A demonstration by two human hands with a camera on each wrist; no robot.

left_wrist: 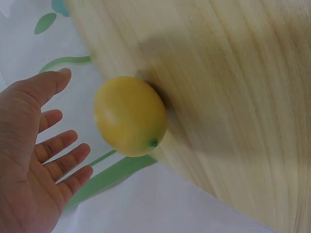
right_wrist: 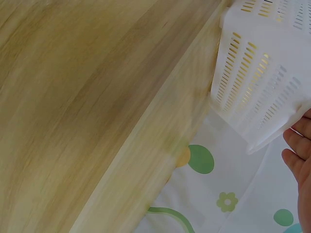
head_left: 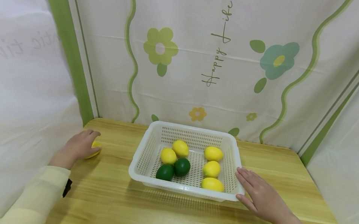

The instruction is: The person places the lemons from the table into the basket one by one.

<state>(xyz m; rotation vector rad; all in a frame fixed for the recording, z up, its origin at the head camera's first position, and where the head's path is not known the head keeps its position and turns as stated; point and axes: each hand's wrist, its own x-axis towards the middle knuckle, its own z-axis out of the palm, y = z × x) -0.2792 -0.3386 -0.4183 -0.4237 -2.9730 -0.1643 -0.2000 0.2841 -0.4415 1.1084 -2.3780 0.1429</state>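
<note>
At the left side of the table, my left hand (head_left: pixel 78 147) is beside a yellow lemon (left_wrist: pixel 130 116). The left wrist view shows the fingers spread and slightly bent, with a gap between them and the lemon. My right hand (head_left: pixel 262 195) rests its extended fingers against the right rim of a white plastic basket (head_left: pixel 186 190). Inside the basket, several lemons (head_left: pixel 213 154) lie on both sides. Two dark green round fruits (head_left: pixel 182 167) sit at its front left, their kind unclear.
The basket stands on a wooden table (head_left: pixel 165 220) near its back edge. White printed curtains (head_left: pixel 182 89) hang behind the table and along both sides, with the left one close to my left arm.
</note>
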